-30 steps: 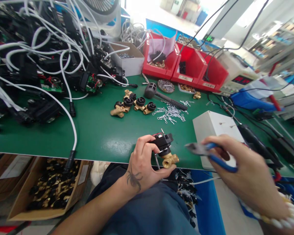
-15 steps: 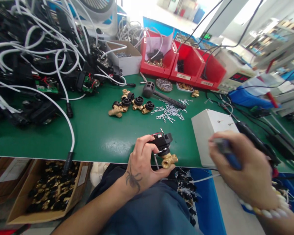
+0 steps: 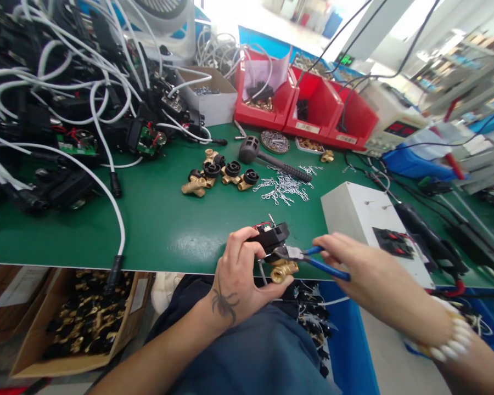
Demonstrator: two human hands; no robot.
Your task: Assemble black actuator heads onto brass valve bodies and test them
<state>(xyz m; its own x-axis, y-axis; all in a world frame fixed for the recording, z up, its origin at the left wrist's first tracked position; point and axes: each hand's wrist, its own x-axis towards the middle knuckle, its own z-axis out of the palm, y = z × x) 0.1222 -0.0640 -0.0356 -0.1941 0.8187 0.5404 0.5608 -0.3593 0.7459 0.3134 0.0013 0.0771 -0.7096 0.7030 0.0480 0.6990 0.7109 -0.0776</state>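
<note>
Lower centre of the frame, at the near edge of the green table: the left hand is closed around a small valve, fingers curled over its black cap from the left and the thumb under the brass body. The valve sits just right of the palm, cap uppermost and brass fitting pointing down and right, so most of it stands clear of the fingers.

From the right, the right hand grips the blue handles of a pair of pliers, fingers wrapped loosely around them. The plier nose reaches left and meets the valve at the joint between black cap and brass body; whether the nose is pinched on a part there cannot be told.

Middle of the frame, beyond the hands: a cluster of brass fittings with black caps, a scatter of small wire clips and a black mallet. To the right of the hands stands a white box. Along the upper centre run red bins; the upper left holds a tangle of white cables. A cardboard box of like fittings sits at lower left, below the table edge.
</note>
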